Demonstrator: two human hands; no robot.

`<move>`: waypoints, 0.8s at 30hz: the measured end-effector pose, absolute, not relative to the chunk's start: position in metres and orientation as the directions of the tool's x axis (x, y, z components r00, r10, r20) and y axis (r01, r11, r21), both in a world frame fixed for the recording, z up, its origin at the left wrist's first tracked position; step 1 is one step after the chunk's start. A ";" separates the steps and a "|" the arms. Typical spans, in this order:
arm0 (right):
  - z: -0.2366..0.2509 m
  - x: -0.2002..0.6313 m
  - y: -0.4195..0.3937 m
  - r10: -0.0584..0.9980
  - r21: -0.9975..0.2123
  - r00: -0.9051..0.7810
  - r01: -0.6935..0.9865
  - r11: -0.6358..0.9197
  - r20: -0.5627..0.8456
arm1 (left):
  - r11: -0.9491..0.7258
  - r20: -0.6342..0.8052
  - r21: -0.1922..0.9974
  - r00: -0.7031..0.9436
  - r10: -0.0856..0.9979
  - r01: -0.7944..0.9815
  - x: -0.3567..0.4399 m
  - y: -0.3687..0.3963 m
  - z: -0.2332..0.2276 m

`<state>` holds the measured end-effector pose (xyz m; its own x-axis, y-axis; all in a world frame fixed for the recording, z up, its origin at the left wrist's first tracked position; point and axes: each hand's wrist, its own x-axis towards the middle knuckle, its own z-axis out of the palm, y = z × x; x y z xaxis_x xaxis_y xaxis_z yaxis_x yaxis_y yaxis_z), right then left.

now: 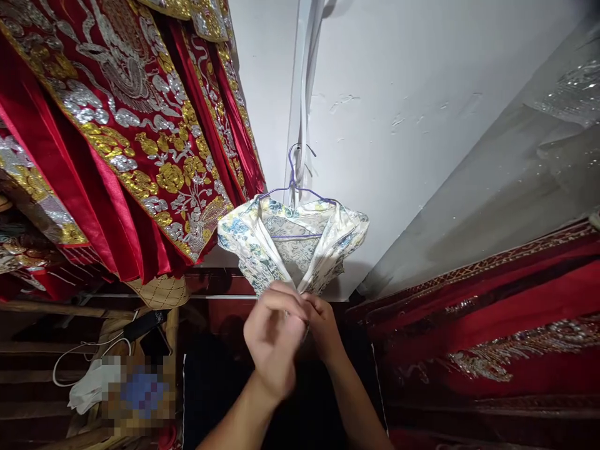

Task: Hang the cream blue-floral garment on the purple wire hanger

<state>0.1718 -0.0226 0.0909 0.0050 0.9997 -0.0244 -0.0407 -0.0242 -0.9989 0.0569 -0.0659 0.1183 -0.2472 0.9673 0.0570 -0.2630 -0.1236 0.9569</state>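
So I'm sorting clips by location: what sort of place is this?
Probably a costume or garment storeroom: red embroidered robes hang at left, and both hands work at a floral brocade garment on a wire hanger.

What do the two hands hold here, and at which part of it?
Both the left hand and the right hand pinch the front opening edges of the white, blue-flowered silk garment, which hangs on a purple wire hanger.

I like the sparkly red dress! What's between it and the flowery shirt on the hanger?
Nothing: in the head view, the red embroidered garment hangs right beside the floral garment, their edges almost meeting. Both hands pinch its lower front.
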 end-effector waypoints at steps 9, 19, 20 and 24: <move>0.090 0.173 -0.017 0.974 -0.995 -0.214 -0.050 -0.084 -0.072 | -0.264 0.269 0.962 -0.074 0.960 0.075 0.056 -0.028 0.049; 0.180 0.194 0.061 0.995 -0.990 -0.073 -0.129 0.055 0.064 | -0.418 0.413 0.856 0.085 0.907 0.303 0.055 -0.009 0.032; 0.195 0.193 0.073 0.995 -0.986 -0.063 -0.152 0.069 0.079 | -0.436 0.429 0.842 0.095 0.898 0.318 0.053 -0.006 0.028; 0.241 0.185 0.099 0.966 -0.951 -0.061 -0.200 0.235 0.251 | -0.479 0.437 0.794 0.196 0.878 0.374 0.040 0.002 0.016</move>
